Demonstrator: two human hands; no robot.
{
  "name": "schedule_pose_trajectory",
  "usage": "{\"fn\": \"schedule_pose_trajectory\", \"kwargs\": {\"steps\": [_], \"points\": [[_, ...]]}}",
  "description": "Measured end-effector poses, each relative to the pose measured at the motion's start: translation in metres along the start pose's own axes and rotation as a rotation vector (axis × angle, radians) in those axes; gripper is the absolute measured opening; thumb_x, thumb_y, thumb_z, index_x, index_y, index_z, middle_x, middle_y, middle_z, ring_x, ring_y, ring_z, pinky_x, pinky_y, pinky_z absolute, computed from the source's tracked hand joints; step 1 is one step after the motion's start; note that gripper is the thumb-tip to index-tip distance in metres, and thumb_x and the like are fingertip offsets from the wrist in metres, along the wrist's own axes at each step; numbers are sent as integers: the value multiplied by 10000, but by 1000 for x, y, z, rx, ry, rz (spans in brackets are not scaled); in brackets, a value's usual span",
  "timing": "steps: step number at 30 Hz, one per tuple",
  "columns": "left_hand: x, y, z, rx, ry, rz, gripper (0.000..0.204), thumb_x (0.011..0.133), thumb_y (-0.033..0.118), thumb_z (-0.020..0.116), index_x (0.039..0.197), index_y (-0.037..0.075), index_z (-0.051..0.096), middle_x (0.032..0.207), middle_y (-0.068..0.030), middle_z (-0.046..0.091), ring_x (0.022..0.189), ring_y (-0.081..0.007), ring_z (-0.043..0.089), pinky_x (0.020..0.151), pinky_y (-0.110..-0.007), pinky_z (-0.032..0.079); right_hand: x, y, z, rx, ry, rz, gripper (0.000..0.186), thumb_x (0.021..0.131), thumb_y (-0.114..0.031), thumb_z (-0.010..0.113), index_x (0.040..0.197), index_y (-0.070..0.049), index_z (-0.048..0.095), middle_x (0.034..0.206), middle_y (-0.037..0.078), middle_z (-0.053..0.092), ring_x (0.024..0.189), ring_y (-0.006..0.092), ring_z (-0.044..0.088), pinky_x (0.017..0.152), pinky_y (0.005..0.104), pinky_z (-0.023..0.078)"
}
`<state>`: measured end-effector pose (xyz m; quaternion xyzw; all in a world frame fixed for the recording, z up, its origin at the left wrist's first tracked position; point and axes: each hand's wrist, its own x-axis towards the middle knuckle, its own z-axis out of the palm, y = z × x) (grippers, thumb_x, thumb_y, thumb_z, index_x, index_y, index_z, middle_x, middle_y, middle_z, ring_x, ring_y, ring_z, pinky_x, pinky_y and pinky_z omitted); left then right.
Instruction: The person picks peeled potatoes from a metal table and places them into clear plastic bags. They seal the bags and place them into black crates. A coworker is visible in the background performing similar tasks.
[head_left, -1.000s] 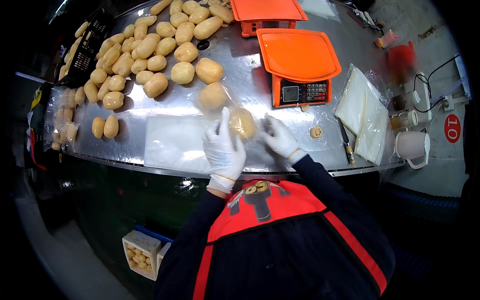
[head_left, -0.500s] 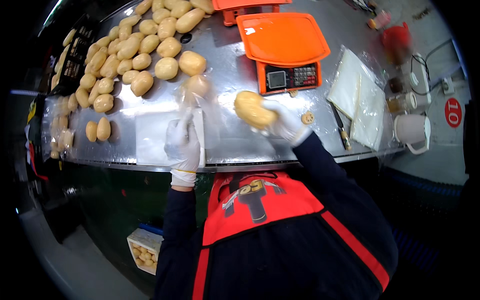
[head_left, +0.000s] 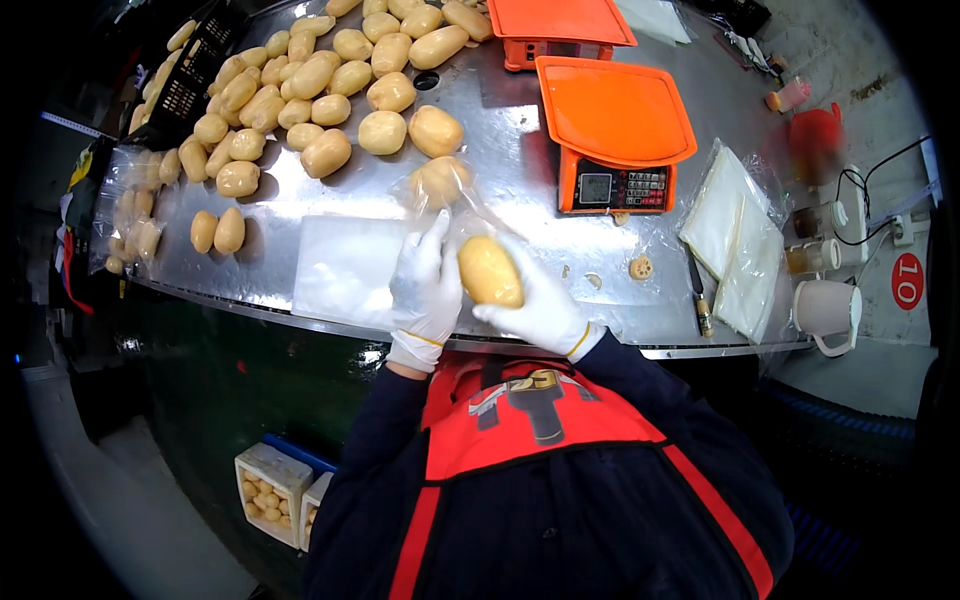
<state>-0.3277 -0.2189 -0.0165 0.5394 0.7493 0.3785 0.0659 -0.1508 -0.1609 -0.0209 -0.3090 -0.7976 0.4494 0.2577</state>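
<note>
My right hand (head_left: 545,305), in a white glove, is wrapped round a pale yellow lotus root section (head_left: 490,272) near the table's front edge. My gloved left hand (head_left: 426,290) pinches the edge of a clear plastic bag (head_left: 470,212) just left of it. Another lotus root section (head_left: 440,182) lies on the table at the far end of this bag, seemingly inside it. The lotus root in my right hand is at the bag's near end; whether it is inside the mouth I cannot tell. A flat stack of clear bags (head_left: 340,265) lies beside my left hand.
Many lotus root sections (head_left: 310,75) cover the back left, beside a black crate (head_left: 185,75). Two orange scales (head_left: 618,110) stand behind my right hand. A knife (head_left: 697,290), plastic-wrapped white packs (head_left: 735,240), a cut slice (head_left: 640,267) and a jug (head_left: 825,310) are right.
My right hand has carried the lotus root left, beside my left hand and the bag. The camera view has shifted, so the table's contents appear farther right and lower.
</note>
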Motion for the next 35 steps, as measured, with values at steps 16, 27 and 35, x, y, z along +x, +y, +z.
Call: {"fn": "schedule_pose_trajectory", "kwargs": {"steps": [16, 27, 35], "points": [[-5, 4, 5, 143, -71, 196, 458, 898, 113, 642, 1347, 34, 597, 873, -103, 567, 795, -288, 645, 654, -403, 544, 50, 4, 33, 1462, 187, 652, 456, 1077, -392, 532, 1442, -124, 482, 1192, 73, 660, 954, 170, 691, 704, 279, 584], [-10, 9, 24, 121, -147, 284, 385, 906, 105, 631, 1277, 3, 619, 840, -100, 572, 814, -264, 643, 691, -381, 539, 54, 79, 39, 1459, 32, 458, 531, 1042, -114, 588, 1520, -8, 385, 1258, 97, 621, 1056, 171, 649, 921, 317, 557], [-14, 16, 34, 61, -237, 315, 392, 887, 91, 621, 1269, 2, 620, 842, -116, 595, 819, -278, 663, 696, -404, 546, 52, 80, 59, 1489, 189, 453, 664, 1002, -99, 648, 1587, -109, 332, 1375, 99, 593, 1155, 190, 633, 939, 320, 557]]}}
